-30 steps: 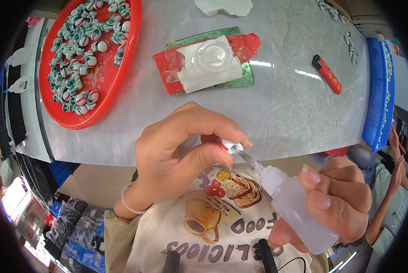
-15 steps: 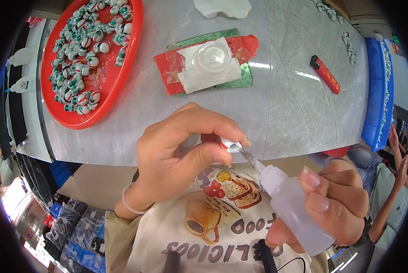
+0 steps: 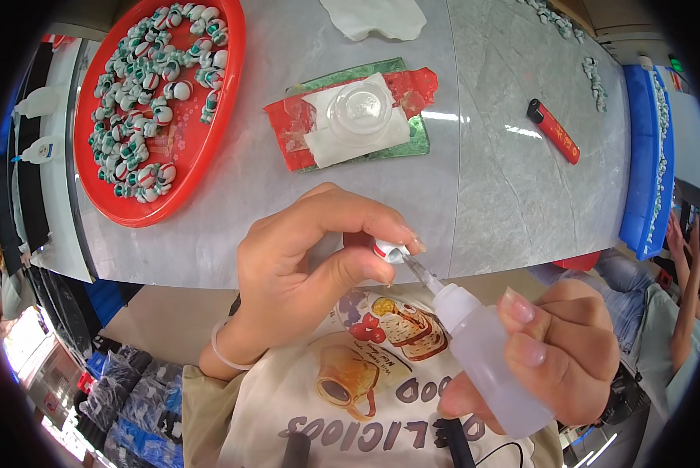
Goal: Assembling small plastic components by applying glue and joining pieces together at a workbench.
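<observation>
Pinching a rounded, glossy piece (image 3: 390,251) near a cloudy plastic bottle (image 3: 486,363)

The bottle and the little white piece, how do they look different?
The bottle is much bigger than the white piece. The bottle is cloudy, while the white piece has a red stripe. The right grip wraps around the bottle, but the left grip pinches the white piece between fingertips. Both are being held.
</observation>
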